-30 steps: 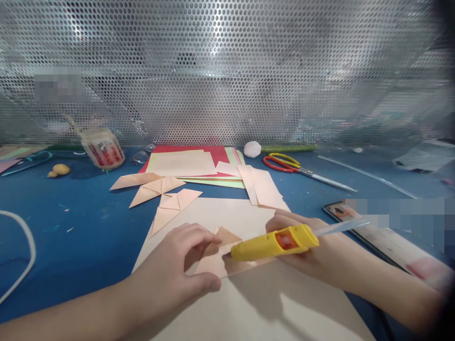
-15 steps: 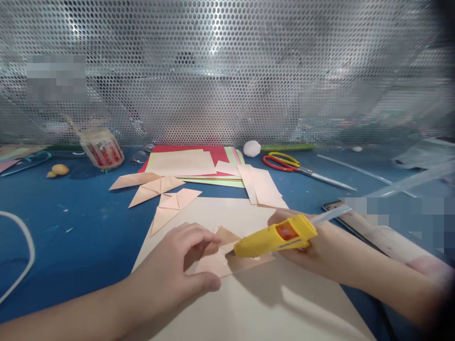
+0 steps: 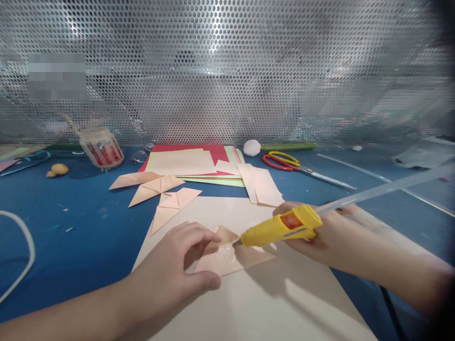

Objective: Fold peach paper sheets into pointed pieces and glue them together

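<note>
My right hand [image 3: 305, 227] is wrapped round a yellow hot glue gun [image 3: 277, 228], a clear glue stick [image 3: 384, 185] jutting from its back. The gun's nozzle points down-left over a folded peach paper piece [image 3: 249, 258]. A patch of clear glue [image 3: 226, 255] glistens on that piece. With curved fingers and thumb, my left hand [image 3: 181, 258] holds the piece's left side against a large cream sheet [image 3: 245, 308]. Its fingertips partly hide the paper. Beyond lie more folded peach pieces [image 3: 174, 203].
A stack of coloured paper [image 3: 181, 162] lies at the back, with loose paper pieces [image 3: 261, 184] beside it. Scissors [image 3: 302, 169], a white ball [image 3: 252, 148] and a glass jar [image 3: 102, 149] stand or lie near a perforated metal screen [image 3: 220, 85]. A white cable [image 3: 26, 255] curves at left.
My right hand has drawn the glue gun slightly up and to the right, uncovering more of the glue patch. My left hand stays on the paper.
</note>
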A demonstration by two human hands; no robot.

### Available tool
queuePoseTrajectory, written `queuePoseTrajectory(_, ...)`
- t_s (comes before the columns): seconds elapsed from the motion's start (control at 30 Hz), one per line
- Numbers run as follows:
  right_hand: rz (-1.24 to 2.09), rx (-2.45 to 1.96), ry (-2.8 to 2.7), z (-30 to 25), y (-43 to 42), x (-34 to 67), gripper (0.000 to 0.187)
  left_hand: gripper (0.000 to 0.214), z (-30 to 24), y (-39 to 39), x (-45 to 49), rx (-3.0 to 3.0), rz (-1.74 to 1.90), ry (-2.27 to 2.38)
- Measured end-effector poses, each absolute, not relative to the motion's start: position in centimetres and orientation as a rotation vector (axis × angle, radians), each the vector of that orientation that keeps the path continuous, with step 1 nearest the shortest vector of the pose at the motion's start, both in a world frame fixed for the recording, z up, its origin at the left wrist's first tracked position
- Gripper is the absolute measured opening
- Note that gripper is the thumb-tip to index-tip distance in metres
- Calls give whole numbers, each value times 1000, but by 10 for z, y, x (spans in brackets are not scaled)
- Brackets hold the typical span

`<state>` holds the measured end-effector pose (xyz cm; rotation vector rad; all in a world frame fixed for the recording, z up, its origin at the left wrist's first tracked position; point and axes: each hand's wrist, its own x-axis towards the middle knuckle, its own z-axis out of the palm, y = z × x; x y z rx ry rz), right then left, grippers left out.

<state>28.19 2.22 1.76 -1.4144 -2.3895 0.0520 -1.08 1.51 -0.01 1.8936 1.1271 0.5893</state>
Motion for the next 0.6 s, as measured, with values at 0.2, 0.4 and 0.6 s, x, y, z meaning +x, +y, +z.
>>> queuePoseTrajectory(0.2,113,-1328,-2504,21,22,287,20,28,0,16,-11,1902,592,1130)
queuePoseTrajectory(0.4,110,-1281,-2537,15,22,287,15,24,1,15,-11,1904,576,1136)
queuePoseTrajectory(0.6,65,-1275,-2506,12,24,288,18,28,5,14,-9,1894,554,1146)
